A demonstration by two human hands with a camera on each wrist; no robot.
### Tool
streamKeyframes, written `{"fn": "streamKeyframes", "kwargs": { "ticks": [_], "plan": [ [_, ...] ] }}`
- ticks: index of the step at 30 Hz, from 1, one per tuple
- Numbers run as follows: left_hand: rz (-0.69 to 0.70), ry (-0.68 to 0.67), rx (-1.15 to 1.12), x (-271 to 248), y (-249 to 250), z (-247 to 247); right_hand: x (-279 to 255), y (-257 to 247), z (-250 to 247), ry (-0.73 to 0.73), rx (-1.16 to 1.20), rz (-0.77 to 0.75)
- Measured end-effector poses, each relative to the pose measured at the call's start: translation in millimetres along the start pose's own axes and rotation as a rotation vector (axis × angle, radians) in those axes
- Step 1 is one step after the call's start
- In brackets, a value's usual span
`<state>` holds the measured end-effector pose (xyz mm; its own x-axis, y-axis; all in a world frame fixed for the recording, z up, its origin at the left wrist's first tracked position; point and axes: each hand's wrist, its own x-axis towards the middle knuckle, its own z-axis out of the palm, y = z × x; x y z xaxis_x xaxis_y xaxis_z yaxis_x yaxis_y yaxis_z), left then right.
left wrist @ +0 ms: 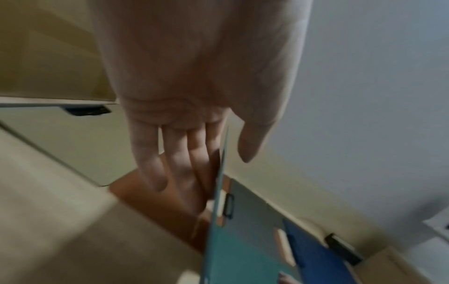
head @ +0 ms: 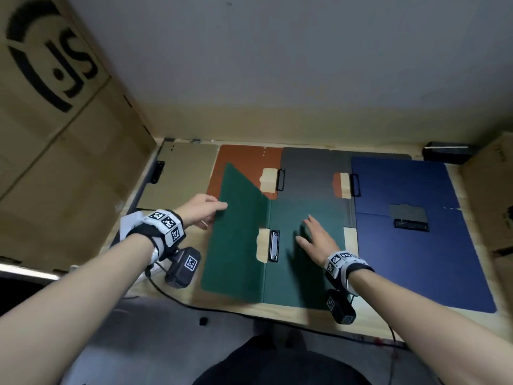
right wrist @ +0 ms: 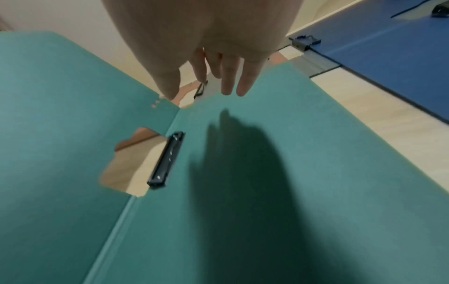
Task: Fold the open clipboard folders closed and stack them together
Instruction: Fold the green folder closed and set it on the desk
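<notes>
While its right half lies flat on the wooden table (head: 369,320), the green clipboard folder (head: 302,273) has its left cover raised, pinched at the edge by the left hand (head: 200,209). Spread-fingered, the right hand (head: 316,240) hovers over the flat half, casting a shadow. "JS" marks the cardboard box (head: 55,107).
</notes>
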<state>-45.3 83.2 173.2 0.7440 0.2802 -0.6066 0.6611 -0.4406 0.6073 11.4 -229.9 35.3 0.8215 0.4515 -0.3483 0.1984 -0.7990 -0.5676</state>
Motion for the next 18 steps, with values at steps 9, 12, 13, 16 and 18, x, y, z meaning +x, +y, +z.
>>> {"fn": "streamKeyframes", "kwargs": {
  "ticks": [9, 12, 13, 16, 18],
  "plan": [
    [0.153, -0.370, -0.001, -1, 96, 100, -39, 11, -69, 0.168, 0.353, -0.054],
    [0.122, -0.325, 0.122, 20, 81, 136, -48, 25, -74, 0.157, 0.628, 0.144],
    [0.116, -0.288, 0.163, 26, 72, 144, -51, 30, -74, 0.171, 0.676, 0.209],
    [0.076, -0.151, 0.298, 48, 32, 167, -56, 48, -67, 0.115, 0.519, 0.295],
    [-0.019, -0.114, 0.298, 58, 3, 183, -55, 56, -57, 0.012, 0.439, 0.345]
  ]
}}
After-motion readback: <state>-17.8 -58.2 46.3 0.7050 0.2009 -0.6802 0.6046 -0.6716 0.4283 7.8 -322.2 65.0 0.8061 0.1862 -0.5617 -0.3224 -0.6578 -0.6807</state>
